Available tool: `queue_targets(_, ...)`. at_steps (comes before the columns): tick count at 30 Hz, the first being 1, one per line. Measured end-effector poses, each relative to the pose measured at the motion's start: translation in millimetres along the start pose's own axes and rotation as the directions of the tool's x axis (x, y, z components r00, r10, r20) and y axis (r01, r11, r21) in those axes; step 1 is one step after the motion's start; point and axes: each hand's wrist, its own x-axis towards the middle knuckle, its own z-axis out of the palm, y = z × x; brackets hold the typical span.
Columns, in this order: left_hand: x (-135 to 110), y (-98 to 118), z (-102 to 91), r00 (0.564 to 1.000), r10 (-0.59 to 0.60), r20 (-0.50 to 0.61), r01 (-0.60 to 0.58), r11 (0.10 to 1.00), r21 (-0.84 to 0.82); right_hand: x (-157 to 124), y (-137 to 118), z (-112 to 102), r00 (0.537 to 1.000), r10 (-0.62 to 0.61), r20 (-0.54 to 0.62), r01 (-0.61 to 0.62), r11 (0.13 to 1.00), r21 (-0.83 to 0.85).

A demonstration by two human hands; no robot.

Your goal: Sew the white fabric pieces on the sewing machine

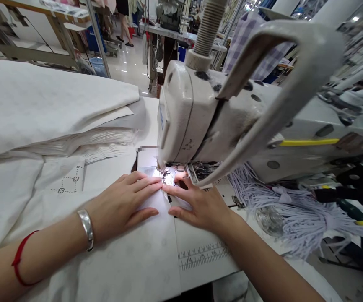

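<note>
White fabric [131, 260] lies across the sewing machine's bed, its right edge running up to the lit needle area [165, 174]. My left hand [128, 199] rests flat on this fabric, fingers stretched toward the presser foot and thumb apart. Close by, my right hand [197, 205] touches the fabric edge with its index finger, thumb spread away; some of its fingers are partly hidden beside the machine head. The fingertips of both hands meet just in front of the foot. Above them stands the white sewing machine [181, 113].
Stacked white fabric [58, 100] is piled at the left. A bundle of thin white cords [301, 222] lies right of the machine bed, near a printed ruler [203, 256]. A grey metal guard [313, 63] arches over the machine. Behind, a person's legs [124, 27] show.
</note>
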Motion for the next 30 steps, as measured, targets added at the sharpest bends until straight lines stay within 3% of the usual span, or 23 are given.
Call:
queue_targets(4, -1, 0, -3.5, 1.0, 0.002, -0.003, -0.002, 1.0, 0.0, 3, -14, 3, 0.993, 0.116, -0.026, -0.116, 0.993, 0.009)
queue_targets(8, -2, 0, -6.4, 0.999, 0.035, 0.008, -0.035, 0.999, 0.013, 16, -33, 16, 0.934, 0.32, -0.159, -0.339, 0.935, -0.106)
queue_targets(11, -4, 0, -6.1, 1.0, 0.019, -0.012, -0.019, 1.0, 0.004, 26, -42, 23, 0.902, 0.367, -0.226, -0.408, 0.897, -0.169)
queue_targets(16, -6, 1, -5.0, 1.0, 0.012, 0.013, -0.013, 0.999, 0.038, 33, -46, 22, 0.879, 0.449, -0.16, -0.472, 0.868, -0.156)
queue_targets(21, -7, 1, -6.1, 1.0, 0.015, 0.021, -0.016, 0.996, 0.087, 33, -41, 25, 0.779, 0.615, -0.127, -0.627, 0.772, -0.103)
queue_targets(25, -6, -1, -6.0, 1.0, 0.025, 0.014, -0.026, 0.995, 0.094, 35, -40, 27, 0.729, 0.681, -0.07, -0.684, 0.727, -0.057)
queue_targets(30, -5, -6, -4.7, 1.0, 0.027, 0.005, -0.027, 0.994, 0.101, 38, -42, 30, 0.734, 0.668, -0.125, -0.675, 0.737, -0.025)
